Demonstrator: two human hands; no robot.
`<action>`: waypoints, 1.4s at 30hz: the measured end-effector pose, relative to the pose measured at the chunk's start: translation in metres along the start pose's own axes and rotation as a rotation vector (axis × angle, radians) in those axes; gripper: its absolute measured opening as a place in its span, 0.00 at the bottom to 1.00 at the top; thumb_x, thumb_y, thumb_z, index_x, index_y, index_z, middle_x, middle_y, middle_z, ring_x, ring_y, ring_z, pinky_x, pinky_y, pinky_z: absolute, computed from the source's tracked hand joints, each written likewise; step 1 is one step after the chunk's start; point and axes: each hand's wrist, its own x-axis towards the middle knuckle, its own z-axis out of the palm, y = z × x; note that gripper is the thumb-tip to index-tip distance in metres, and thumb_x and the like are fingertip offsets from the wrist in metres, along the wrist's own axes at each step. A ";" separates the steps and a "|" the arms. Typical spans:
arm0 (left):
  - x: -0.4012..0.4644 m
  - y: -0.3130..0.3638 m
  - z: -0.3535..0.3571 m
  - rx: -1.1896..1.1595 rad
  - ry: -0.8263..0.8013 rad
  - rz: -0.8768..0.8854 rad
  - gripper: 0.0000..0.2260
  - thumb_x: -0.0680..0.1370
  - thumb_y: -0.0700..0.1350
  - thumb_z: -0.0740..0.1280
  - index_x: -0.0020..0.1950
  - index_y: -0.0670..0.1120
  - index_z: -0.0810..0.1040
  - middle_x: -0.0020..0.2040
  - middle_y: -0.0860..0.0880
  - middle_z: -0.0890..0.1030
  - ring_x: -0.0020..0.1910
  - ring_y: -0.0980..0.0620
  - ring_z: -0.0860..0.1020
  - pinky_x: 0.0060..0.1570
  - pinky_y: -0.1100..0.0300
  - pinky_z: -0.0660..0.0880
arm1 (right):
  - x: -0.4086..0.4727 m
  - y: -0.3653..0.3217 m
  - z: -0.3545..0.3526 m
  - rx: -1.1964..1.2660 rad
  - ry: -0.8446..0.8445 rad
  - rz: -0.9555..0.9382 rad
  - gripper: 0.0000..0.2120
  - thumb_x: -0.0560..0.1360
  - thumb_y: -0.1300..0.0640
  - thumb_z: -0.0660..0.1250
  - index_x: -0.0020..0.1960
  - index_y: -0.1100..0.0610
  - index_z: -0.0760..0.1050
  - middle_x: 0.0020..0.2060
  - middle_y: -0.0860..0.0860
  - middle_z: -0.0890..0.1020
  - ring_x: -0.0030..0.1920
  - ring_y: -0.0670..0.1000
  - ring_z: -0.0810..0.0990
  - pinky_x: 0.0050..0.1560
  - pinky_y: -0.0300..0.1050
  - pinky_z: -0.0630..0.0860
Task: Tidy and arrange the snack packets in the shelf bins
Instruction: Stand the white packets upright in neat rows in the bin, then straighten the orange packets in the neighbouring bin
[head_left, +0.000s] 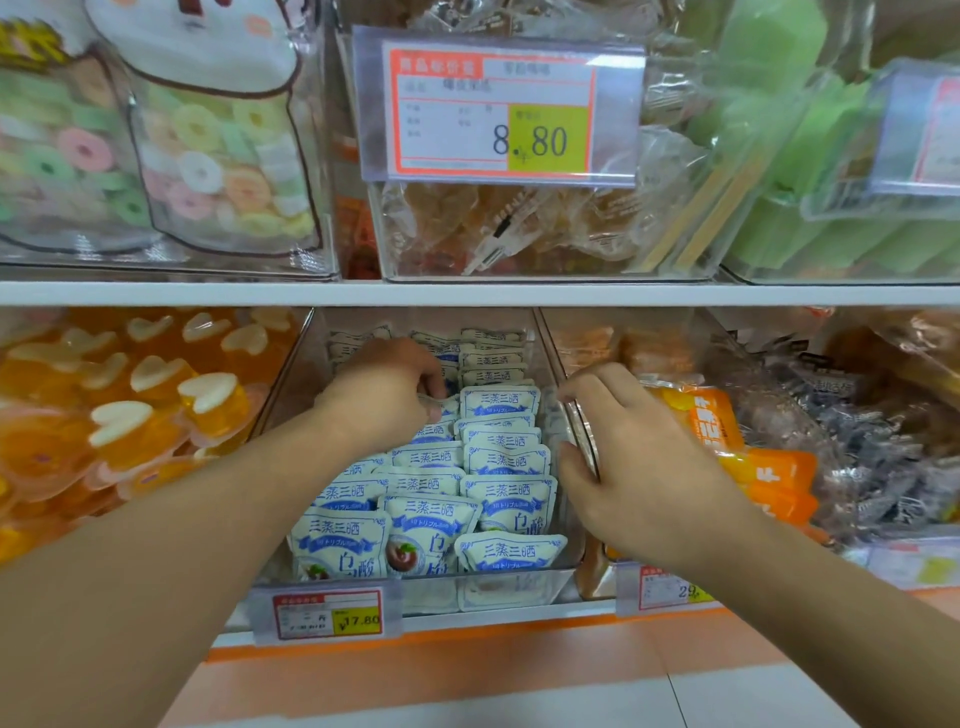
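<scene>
From the head camera, two hands reached into the lower shelf, and roughly twenty white-and-blue snack packets (506, 462) showed in two or three rough rows, an exact count being impossible since many overlapped. The left hand (387, 392) was curled inside the clear middle bin (519, 584), its grip narrow, thumb and fingertips pinching the top edge of one packet (439, 408) in the left row near the back. The right hand (628, 457) sat at that bin's right wall (584, 441), fingers hooked over the top edge and thumb pressed lower on it, a narrow grip clamped on the clear plastic. Below and between the two hands the packets stood upright, faces forward, filling the bin to its front. Left of the left hand, a bin (291, 353) held orange jelly cups with white heart shapes (124, 410). Right of the right hand, orange packets (748, 457) lay in the neighbouring bin. Two price tags (330, 616) hung on the shelf edge below the hands. Above the hands, three bins on the upper shelf (467, 293) held ring candies (208, 156), clear-wrapped brownish snacks (519, 228) and green packets (810, 156).
</scene>
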 end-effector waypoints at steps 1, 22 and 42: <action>0.001 0.001 0.002 -0.018 0.029 -0.004 0.05 0.75 0.43 0.77 0.49 0.48 0.85 0.41 0.56 0.77 0.46 0.51 0.78 0.46 0.62 0.71 | 0.000 0.000 0.000 0.003 -0.002 0.003 0.19 0.79 0.51 0.66 0.68 0.51 0.71 0.62 0.47 0.73 0.62 0.52 0.76 0.62 0.50 0.76; -0.025 -0.017 -0.005 0.005 0.091 0.110 0.16 0.81 0.48 0.70 0.68 0.52 0.78 0.68 0.51 0.78 0.62 0.49 0.78 0.60 0.60 0.73 | -0.002 -0.002 -0.003 -0.007 -0.030 0.010 0.19 0.79 0.50 0.66 0.69 0.52 0.72 0.62 0.49 0.74 0.62 0.55 0.76 0.64 0.53 0.76; -0.110 -0.018 -0.009 0.136 -0.104 0.246 0.17 0.82 0.54 0.67 0.71 0.63 0.74 0.69 0.63 0.77 0.69 0.59 0.73 0.69 0.58 0.71 | -0.013 -0.031 0.006 -0.274 -0.232 -0.236 0.08 0.72 0.59 0.73 0.45 0.46 0.79 0.40 0.49 0.82 0.59 0.54 0.75 0.72 0.53 0.60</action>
